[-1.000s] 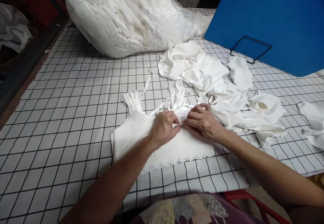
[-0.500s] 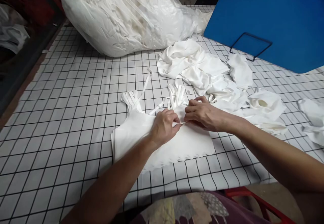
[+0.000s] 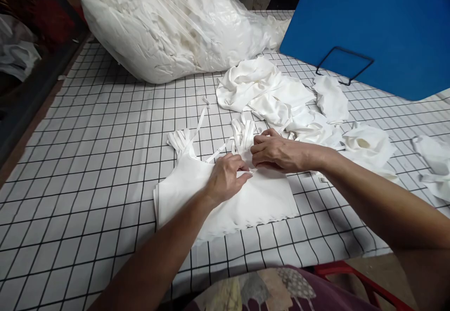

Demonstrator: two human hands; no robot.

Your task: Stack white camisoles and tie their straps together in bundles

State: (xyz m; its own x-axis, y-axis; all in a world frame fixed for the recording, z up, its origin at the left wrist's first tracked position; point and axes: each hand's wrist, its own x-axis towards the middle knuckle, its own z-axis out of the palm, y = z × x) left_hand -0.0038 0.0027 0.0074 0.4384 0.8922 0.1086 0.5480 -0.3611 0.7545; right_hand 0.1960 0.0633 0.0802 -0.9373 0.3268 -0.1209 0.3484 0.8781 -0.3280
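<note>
A neat stack of white camisoles [image 3: 186, 184] lies flat on the checked cloth in front of me, its thin straps [image 3: 242, 135] bunched at the far side. My left hand [image 3: 228, 177] rests on the stack with fingers and thumb closed on the top camisole's fabric near the neckline. Just to its right, my right hand [image 3: 276, 151] is bent over the same camisole, its fingers pinched together at the fabric. The right fingertips are partly hidden behind the hand. One loose strap [image 3: 201, 118] stretches away from the stack toward the back.
Crumpled white garments [image 3: 263, 86] lie behind and right of the stack. A large clear plastic bag [image 3: 168, 29] full of white fabric fills the back. A blue board [image 3: 369, 29] with a black wire stand is at back right. A red chair [image 3: 337, 268] shows below the table edge.
My right hand has shifted slightly up and left over the camisole. My left hand stays nearly in place, still closed on the fabric. The view has tilted a little.
</note>
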